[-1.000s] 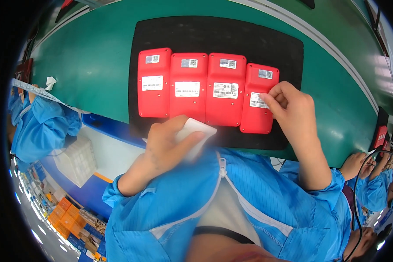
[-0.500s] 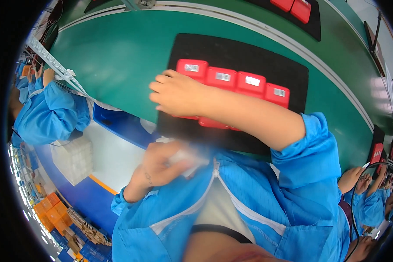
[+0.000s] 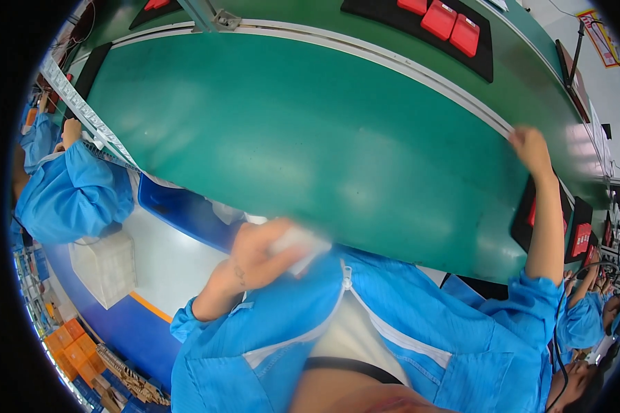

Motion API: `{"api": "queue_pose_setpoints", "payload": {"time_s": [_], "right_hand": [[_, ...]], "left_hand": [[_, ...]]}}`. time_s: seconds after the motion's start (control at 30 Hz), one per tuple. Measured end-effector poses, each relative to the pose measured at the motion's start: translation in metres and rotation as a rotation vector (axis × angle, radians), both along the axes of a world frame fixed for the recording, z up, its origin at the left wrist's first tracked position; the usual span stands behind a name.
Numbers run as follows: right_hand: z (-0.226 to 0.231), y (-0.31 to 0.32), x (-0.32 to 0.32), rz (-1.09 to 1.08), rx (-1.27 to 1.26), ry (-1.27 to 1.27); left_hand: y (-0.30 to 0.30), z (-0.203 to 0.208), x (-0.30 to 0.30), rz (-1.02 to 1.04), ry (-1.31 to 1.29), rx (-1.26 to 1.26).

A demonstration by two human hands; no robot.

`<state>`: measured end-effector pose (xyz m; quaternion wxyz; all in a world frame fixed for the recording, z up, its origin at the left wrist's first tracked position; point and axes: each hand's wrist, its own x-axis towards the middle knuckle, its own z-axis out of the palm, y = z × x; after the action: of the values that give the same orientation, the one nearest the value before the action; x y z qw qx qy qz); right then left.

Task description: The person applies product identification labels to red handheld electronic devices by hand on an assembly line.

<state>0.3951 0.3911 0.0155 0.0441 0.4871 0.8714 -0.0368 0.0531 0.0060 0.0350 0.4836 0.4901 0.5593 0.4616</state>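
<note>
My left hand (image 3: 258,251) is closed in front of my chest, around a small white item (image 3: 300,249). Motion blurs that item, so its kind cannot be told. Far out to the right, my right hand (image 3: 530,150) has its fingers curled in near the metal rail, just beyond a black mat (image 3: 522,221). Whatever those fingers hold, if anything, is hidden. Red boxes (image 3: 532,212) lie on that mat, partly covered by my right forearm.
A green work surface (image 3: 303,144) stretches before me, bordered by a metal rail (image 3: 365,43). Beyond it, another black mat (image 3: 486,63) carries red boxes (image 3: 439,20). A blue bin (image 3: 179,206) stands at left, near a co-worker in blue (image 3: 76,193). More people work at right.
My right arm has swung from the mat in front of me out to the far right. The mat with red boxes has left the middle and one now lies at right. My left hand still holds the white item.
</note>
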Motion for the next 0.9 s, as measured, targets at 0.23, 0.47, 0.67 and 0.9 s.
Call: {"api": "queue_pose_setpoints", "payload": {"time_s": [0.23, 0.47, 0.67, 0.9], "right_hand": [[-0.07, 0.148, -0.077, -0.779, -0.475, 1.189], [-0.056, 0.109, -0.132, -0.603, -0.714, 1.278], [-0.047, 0.013, -0.134, -0.404, -0.917, 1.276], [-0.04, -0.182, -0.058, -0.369, -0.972, 1.167]], "left_hand": [[-0.001, 0.0, -0.014, 0.088, 0.044, 0.007], [-0.028, -0.006, -0.04, 0.452, -0.172, -0.009], [-0.037, -0.022, -0.093, 0.556, -0.328, 0.197], [-0.003, -0.084, -0.041, 0.499, -0.251, 0.298]]}}
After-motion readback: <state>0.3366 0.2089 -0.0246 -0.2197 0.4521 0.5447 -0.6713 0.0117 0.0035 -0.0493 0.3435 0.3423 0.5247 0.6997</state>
